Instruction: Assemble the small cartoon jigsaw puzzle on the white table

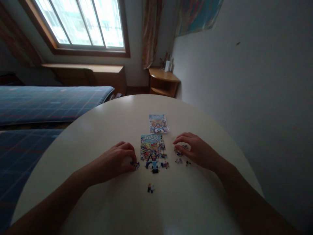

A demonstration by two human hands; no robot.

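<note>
A partly joined jigsaw puzzle (152,146) with a colourful cartoon picture lies flat on the round white table (117,202). My left hand (119,158) is just left of it, thumb and forefinger closed on a dark blue puzzle piece (136,165) at the tabletop. To the right, my right hand (194,147) hovers low over a small heap of loose pieces (179,150), thumb and fingers apart; its fingers partly hide the heap. A reference picture sheet (158,123) lies just beyond the puzzle. Nearer to me is a single loose piece (150,188).
Two more loose pieces (188,163) lie below my right hand. A bed with a blue checked cover (49,102) stands to the left of the table. On the right is a white wall (256,98). A wooden corner shelf (163,75) stands behind the table.
</note>
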